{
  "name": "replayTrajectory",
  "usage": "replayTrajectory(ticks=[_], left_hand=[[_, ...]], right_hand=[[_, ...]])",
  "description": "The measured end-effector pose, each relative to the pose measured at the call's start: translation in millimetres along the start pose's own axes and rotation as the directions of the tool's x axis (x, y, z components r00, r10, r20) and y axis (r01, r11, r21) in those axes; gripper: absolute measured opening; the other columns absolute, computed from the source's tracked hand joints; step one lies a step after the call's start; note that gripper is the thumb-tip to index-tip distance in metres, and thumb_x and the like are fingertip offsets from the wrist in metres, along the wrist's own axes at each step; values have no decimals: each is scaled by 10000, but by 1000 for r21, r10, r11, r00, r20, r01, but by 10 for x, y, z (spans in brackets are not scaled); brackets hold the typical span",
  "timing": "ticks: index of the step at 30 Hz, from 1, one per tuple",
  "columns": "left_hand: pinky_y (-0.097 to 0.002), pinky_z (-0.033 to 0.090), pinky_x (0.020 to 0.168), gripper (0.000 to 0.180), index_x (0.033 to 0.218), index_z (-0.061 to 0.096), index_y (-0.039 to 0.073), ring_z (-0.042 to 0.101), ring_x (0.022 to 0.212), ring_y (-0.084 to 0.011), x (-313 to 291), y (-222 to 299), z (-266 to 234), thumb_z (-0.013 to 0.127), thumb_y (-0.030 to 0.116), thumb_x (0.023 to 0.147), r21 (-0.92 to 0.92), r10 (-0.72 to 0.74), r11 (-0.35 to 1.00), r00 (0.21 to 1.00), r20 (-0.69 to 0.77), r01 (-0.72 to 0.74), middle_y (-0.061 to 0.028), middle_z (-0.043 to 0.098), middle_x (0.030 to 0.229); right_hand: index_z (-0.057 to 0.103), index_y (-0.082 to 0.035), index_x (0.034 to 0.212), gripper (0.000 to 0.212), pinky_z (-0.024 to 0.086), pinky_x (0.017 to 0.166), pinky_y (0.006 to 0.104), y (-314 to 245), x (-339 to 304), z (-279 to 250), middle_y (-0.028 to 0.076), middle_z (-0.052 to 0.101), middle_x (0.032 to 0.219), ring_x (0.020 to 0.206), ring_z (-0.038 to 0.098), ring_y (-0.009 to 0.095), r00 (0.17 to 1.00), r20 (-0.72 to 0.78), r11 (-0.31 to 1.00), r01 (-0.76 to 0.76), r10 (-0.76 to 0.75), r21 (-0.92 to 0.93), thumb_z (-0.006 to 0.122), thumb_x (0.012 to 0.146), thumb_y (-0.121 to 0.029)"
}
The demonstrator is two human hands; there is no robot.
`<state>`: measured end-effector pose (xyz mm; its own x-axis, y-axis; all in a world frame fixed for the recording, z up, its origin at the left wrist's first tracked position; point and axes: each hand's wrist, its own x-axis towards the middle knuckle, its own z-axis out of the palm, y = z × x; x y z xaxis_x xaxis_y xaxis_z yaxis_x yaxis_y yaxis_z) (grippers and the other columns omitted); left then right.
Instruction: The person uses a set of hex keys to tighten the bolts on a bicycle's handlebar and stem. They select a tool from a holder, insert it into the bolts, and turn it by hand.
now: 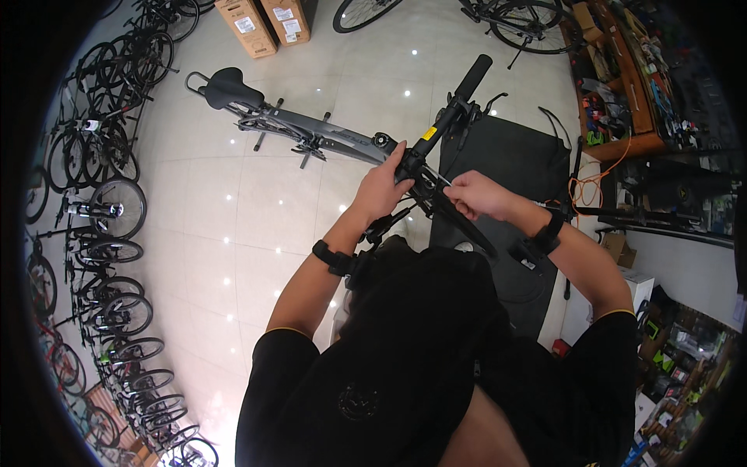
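A grey bicycle frame (327, 136) with a black saddle (227, 87) stands in front of me on the tiled floor. Its black handlebar (459, 97) runs from upper right down toward my body. My left hand (381, 187) is closed around the handlebar close to the stem. My right hand (476, 194) pinches a thin silver tool or cable at the bar's middle; I cannot tell which. Both wrists carry black bands.
Rows of parked bicycles (101, 210) line the left side. Cardboard boxes (264, 23) stand at the back. A black mat (513, 156) lies to the right, beside a cluttered wooden workbench (622, 86) and an orange cable (599, 175).
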<state>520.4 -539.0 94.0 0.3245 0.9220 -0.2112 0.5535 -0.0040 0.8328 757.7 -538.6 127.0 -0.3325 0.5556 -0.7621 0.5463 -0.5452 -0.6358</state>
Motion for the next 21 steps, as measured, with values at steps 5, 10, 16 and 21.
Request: replayTrajectory(ticks=[5,10,16,21], left_hand=[[-383,490,835,776,1501,285,118,633,941,-402,-8,-22,10,690,120,839,-21,-2,1000,1000,-14,2,-262,648,1037],[-383,489,837,773,1498,289,118,632,945,-406,5,0,5,692,118,839,7,-8,1000,1000,-8,8,-258,650,1045],[-445,493,815,809,1503,273,146,616,940,-441,15,-73,30,703,152,818,-3,42,999,999,-33,-42,-265,650,1014],[-439,496,829,802,1500,282,140,619,955,-437,10,-97,38,706,152,819,-14,38,999,999,-35,-39,-261,651,1031]], right_hand=[[575,-49,747,284,467,520,361,114,-24,170,69,564,582,528,582,241,783,-304,649,161,-543,-744,513,941,-247],[561,-4,788,270,480,599,450,132,-38,149,196,611,651,637,623,384,846,-252,797,284,-470,-533,498,938,-220],[563,11,902,313,419,496,382,185,-60,48,129,550,615,518,543,273,956,-114,862,188,-271,-471,475,994,-275],[562,-32,917,391,203,438,210,-237,-183,-111,-62,294,590,495,254,52,963,208,904,-236,170,357,418,1033,-376]])
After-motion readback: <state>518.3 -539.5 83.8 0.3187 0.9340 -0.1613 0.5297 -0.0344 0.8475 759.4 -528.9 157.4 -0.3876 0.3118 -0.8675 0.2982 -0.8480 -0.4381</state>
